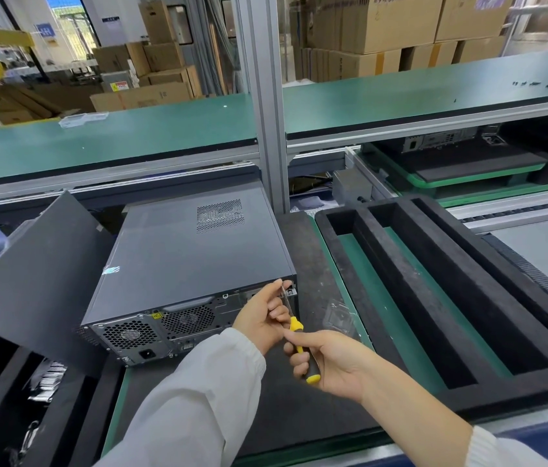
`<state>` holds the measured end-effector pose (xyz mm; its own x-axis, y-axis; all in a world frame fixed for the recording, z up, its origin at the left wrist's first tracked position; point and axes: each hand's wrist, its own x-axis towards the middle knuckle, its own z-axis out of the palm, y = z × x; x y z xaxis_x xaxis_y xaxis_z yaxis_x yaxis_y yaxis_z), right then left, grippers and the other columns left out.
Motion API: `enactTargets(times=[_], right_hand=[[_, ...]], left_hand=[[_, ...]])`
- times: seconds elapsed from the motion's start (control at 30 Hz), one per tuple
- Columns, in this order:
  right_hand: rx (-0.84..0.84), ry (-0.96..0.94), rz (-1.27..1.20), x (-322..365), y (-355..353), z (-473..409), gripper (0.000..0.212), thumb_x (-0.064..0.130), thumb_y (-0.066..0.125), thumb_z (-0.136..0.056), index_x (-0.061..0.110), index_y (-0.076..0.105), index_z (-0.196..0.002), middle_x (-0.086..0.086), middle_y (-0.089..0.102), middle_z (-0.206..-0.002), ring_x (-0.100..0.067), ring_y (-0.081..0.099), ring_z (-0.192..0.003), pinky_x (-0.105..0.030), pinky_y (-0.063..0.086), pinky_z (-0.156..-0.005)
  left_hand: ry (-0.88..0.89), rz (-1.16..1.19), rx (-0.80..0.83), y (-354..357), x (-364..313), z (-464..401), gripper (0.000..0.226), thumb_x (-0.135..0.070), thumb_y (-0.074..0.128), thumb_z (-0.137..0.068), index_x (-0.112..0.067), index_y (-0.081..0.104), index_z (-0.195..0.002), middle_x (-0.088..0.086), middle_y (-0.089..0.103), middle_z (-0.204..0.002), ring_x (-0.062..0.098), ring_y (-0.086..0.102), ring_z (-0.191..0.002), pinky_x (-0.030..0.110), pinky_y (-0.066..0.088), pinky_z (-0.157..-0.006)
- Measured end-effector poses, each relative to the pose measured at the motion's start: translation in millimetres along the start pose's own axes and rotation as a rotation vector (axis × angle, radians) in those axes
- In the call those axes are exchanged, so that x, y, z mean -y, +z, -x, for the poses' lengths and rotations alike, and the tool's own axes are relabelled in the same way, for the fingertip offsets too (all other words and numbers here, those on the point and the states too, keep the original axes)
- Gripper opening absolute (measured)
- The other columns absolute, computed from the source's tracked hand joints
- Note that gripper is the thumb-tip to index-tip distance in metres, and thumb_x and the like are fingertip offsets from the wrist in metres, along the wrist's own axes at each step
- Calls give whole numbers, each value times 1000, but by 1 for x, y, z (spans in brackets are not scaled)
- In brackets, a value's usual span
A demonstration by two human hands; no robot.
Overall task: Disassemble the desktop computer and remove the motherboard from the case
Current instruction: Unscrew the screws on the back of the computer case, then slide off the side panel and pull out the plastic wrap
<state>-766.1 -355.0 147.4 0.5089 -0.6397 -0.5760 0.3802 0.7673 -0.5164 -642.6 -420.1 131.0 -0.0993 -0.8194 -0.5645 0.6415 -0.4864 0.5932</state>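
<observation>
Head view, left to right: a dark grey panel (35, 281) leans tilted against the left side of the desktop computer case (195, 261), which lies on a black foam mat (319, 274) toward the bench's left half, its rear face with fan grilles and power socket turned to the person. The left hand (262, 318), in a white sleeve (195, 399), rests at the case's upper right rear corner — its fingers curled and pinching the metal shaft of a screwdriver (299, 342) near the tip, which meets the case corner. The right hand (330, 362) grips the screwdriver's yellow-and-black handle, fingers wrapped round it, just beside the left hand. Near the hands, a small clear plastic tray (340, 316) lies on the mat. Further right, a black foam insert (434, 298) with long slots sits on the green bench surface (360, 281), reaching toward the right edge.
</observation>
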Motion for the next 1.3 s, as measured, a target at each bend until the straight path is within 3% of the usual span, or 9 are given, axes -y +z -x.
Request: enactTargets(times=[0.17,0.3,0.4,0.57,0.7,0.83,1.07,1.2,1.3], right_hand=[[49,65,116,4,-20,7,22,15,66,-82,15,44,-78,1,40,-60,-6,27,-42,-14,23,-39],[61,57,202,17,-33,15,20,21,65,-83,14,50,-71,4,33,-58,-6,25,-42,-15,23,-38],[44,28,287,32,-39,19,27,23,60,-87,16,61,-61,5,32,-57,-5,23,-43,-14,21,-38],[-184,-50,478,59,-60,27,25,21,55,-93,15,48,-70,3,35,-57,-6,26,-42,-14,23,-37],[-267,-78,493,67,-72,35,22,21,55,-94,14,47,-75,2,37,-58,-6,28,-42,-14,23,-39],[-265,-73,478,63,-73,37,22,21,55,-94,14,48,-75,3,37,-58,-6,28,-42,-15,24,-40],[-244,-74,483,60,-74,37,20,21,55,-94,13,49,-77,2,38,-59,-7,29,-43,-15,25,-40],[-180,-37,563,56,-76,32,19,22,56,-94,13,50,-79,2,40,-59,-8,32,-44,-17,28,-42],[-98,52,646,42,-73,18,18,21,56,-93,13,52,-78,0,45,-60,-10,39,-47,-19,33,-46]], left_hand=[[67,108,31,-3,13,-1,23,-16,46,-85,-15,44,-62,-6,22,-46,8,22,-34,19,23,-33],[17,54,22,-6,35,-5,30,-17,39,-81,-18,32,-52,-4,25,-45,11,22,-34,20,23,-34],[-100,-325,89,-5,53,-11,42,-18,42,-92,-16,37,-50,-2,33,-44,9,24,-33,17,20,-34],[233,-1252,129,-9,54,-25,23,2,51,-86,-8,64,-69,3,54,-57,10,43,-46,18,38,-43],[435,-1614,122,-5,61,-33,21,0,54,-81,-10,72,-83,-10,53,-63,3,49,-58,14,42,-65],[503,-1815,209,-7,73,-42,17,-3,55,-84,-9,70,-89,4,57,-92,19,59,-86,21,43,-80],[594,-1761,188,-12,67,-42,16,-3,55,-86,-10,69,-91,5,61,-95,20,60,-86,25,47,-83],[553,-1516,79,-24,48,-29,18,-6,50,-91,-9,67,-86,-2,62,-65,10,56,-51,15,48,-61],[410,-1288,80,-40,34,-13,29,-22,47,-99,-9,69,-85,-2,66,-62,8,50,-45,19,44,-53]])
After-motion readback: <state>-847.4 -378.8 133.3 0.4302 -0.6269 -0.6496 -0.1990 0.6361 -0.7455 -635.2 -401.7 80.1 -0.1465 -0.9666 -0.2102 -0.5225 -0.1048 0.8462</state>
